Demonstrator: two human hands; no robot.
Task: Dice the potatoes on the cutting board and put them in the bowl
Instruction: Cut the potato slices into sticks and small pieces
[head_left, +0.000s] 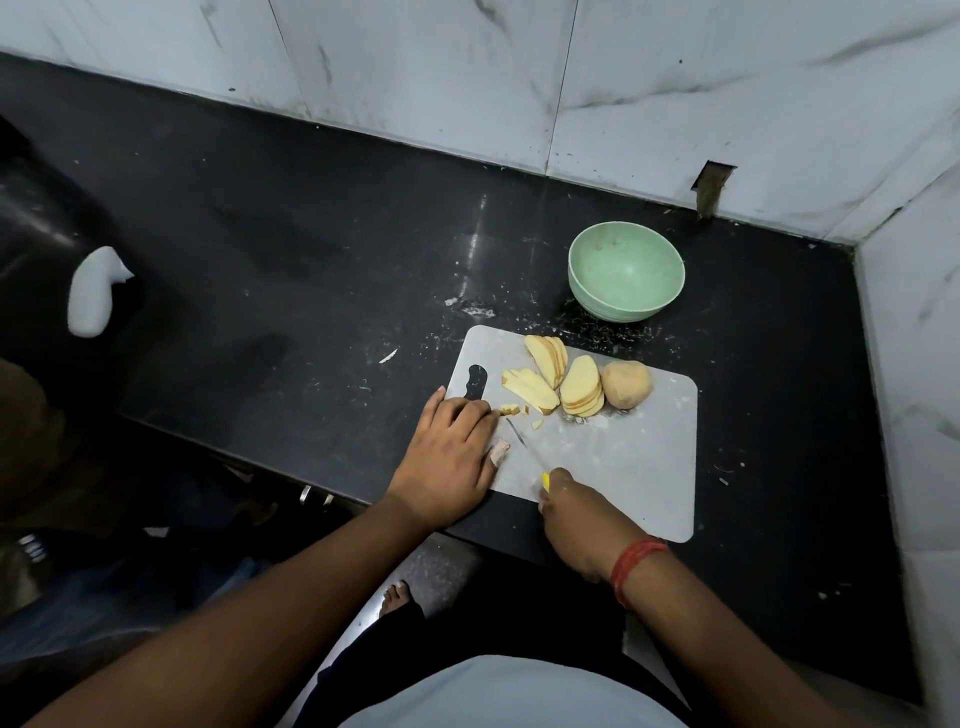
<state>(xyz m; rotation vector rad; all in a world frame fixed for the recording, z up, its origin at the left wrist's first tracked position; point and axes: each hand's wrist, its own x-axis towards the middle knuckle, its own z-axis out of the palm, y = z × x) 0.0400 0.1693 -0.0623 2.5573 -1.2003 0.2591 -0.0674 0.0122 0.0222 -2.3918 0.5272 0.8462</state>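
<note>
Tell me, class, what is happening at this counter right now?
A person is cutting potatoes on a grey cutting board on a dark counter. The right hand grips a yellow-handled knife, while the left hand steadies small potato pieces. Three fanned stacks of potato slices and one uncut potato wait on the board. The green bowl behind it holds nothing yet.
</note>
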